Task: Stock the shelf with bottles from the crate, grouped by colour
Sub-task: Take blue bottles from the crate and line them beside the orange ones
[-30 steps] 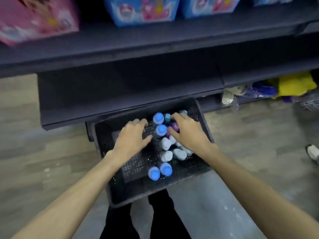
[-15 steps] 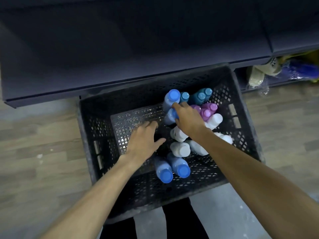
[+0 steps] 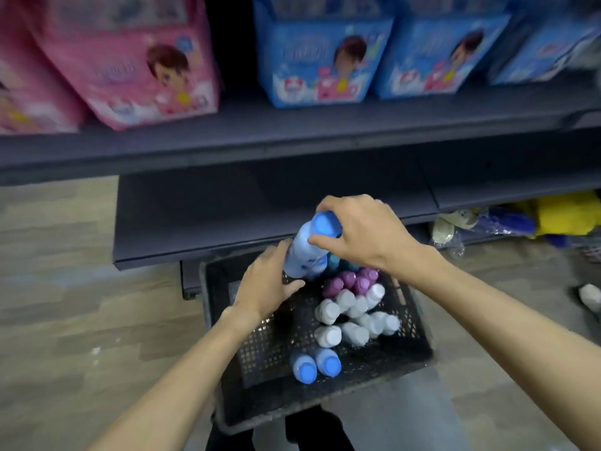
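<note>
A black plastic crate (image 3: pixel 419 349) stands on the floor below a dark empty shelf (image 3: pixel 260 209). My right hand (image 3: pixel 364 232) grips a pale blue bottle with a blue cap (image 3: pixel 307 252) by its top, lifted above the crate's far edge. My left hand (image 3: pixel 266 281) rests against the bottle's lower body, fingers spread. In the crate lie purple bottles (image 3: pixel 351 281), several white bottles (image 3: pixel 354 317) and two more blue bottles (image 3: pixel 315 364). Teal caps (image 3: pixel 335 260) peek out behind the lifted bottle.
Pink packages (image 3: pixel 130 70) and blue packages (image 3: pixel 322 60) fill the upper shelf (image 3: pixel 292 131). Yellow and blue bagged goods (image 3: pixel 553 216) lie under the shelf at right. A white shoe (image 3: pixel 590 297) shows at the right edge. Wood-pattern floor surrounds the crate.
My right hand closed on a blue bottle and raised it out of the crate. My left hand moved up to its side. The camera tilted up, revealing the upper shelf.
</note>
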Demonstrator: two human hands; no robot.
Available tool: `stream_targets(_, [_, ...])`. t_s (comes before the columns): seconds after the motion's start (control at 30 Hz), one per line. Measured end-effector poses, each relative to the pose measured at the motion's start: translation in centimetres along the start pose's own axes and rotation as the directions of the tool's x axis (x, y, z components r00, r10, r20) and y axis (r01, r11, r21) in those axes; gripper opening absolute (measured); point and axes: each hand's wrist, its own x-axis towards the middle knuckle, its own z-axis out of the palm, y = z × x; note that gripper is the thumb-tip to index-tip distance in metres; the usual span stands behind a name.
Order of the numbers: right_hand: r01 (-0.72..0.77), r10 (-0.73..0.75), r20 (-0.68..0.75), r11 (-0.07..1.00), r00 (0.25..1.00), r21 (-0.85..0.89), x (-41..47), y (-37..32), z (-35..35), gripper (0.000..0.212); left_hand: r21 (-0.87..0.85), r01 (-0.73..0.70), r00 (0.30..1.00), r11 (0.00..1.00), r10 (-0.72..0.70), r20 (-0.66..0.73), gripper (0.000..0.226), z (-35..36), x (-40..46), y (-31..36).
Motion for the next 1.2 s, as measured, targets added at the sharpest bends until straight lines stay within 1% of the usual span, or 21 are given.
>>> stream_targets(0.1, [0.030,-0.026,-0.090,0.998,0.996,0.051,-0.9,-2.4,-7.0,0.044,-0.093,-0.081,0.992,0.992,0.070,-0.108,0.068,-5.0,-0.5,2.7])
stream_targets(0.27, [0.089,-0.069,-0.247,0.993,0.967,0.072,-1.8,-6.2,-16.2,0.047,-0.184,-0.163,0.967,0.969,0.120,-0.225,0.044,-12.6,-1.3,7.8])
stream_targets(0.37, [0.123,-0.069,-0.360,0.984,0.931,0.129,-2.5,-7.8,-20.3,0.052,-0.192,-0.230,0.944,0.954,0.171,-0.282,0.046,-16.9,-1.7,10.5])
stream_targets(0.5, [0.210,-0.071,-0.503,0.952,0.861,0.225,-4.3,-9.5,-24.1,0.061,-0.130,-0.319,0.887,0.939,0.248,-0.390,0.047,-22.5,-2.6,13.5])
stream_targets(0.53, [0.241,-0.082,-0.514,0.937,0.854,0.252,-4.9,-9.8,-24.6,0.063,-0.110,-0.342,0.868,0.933,0.269,-0.416,0.048,-23.8,-2.8,14.0])
stream_targets(0.6, [0.282,-0.122,-0.490,0.921,0.863,0.268,-5.9,-10.4,-25.2,0.069,-0.074,-0.368,0.838,0.927,0.296,-0.458,0.050,-26.3,-3.3,15.1])
stream_targets(0.67, [0.288,-0.157,-0.469,0.931,0.869,0.222,-6.4,-11.2,-25.7,0.074,-0.061,-0.395,0.811,0.917,0.317,-0.491,0.049,-28.8,-3.8,16.2])
stream_targets(0.7, [0.291,-0.163,-0.482,0.935,0.861,0.203,-6.4,-11.7,-26.2,0.074,-0.047,-0.413,0.794,0.910,0.335,-0.507,0.048,-30.2,-4.2,16.9])
stream_targets(0.77, [0.334,-0.180,-0.541,0.921,0.822,0.201,-6.6,-12.9,-27.9,0.070,-0.006,-0.450,0.756,0.893,0.378,-0.535,0.047,-32.8,-5.4,18.5])
stream_targets(0.87, [0.411,-0.208,-0.651,0.895,0.730,0.175,-7.1,-15.2,-31.5,0.065,0.035,-0.493,0.710,0.869,0.425,-0.561,0.045,-36.6,-7.5,20.8])
stream_targets(0.97, [0.492,-0.256,-0.711,0.859,0.655,0.144,-8.0,-17.6,-35.1,0.064,0.081,-0.509,0.665,0.857,0.451,-0.596,0.039,-40.4,-9.7,22.9])
stream_targets(1.1, [0.560,-0.289,-0.754,0.819,0.590,0.125,-8.4,-20.3,-39.1,0.059,0.150,-0.502,0.614,0.852,0.473,-0.632,0.037,-45.0,-11.8,25.0])
stream_targets(1.2, [0.577,-0.292,-0.770,0.808,0.567,0.118,-8.1,-21.8,-41.3,0.059,0.200,-0.454,0.602,0.868,0.465,-0.649,0.039,-47.6,-12.1,25.6])
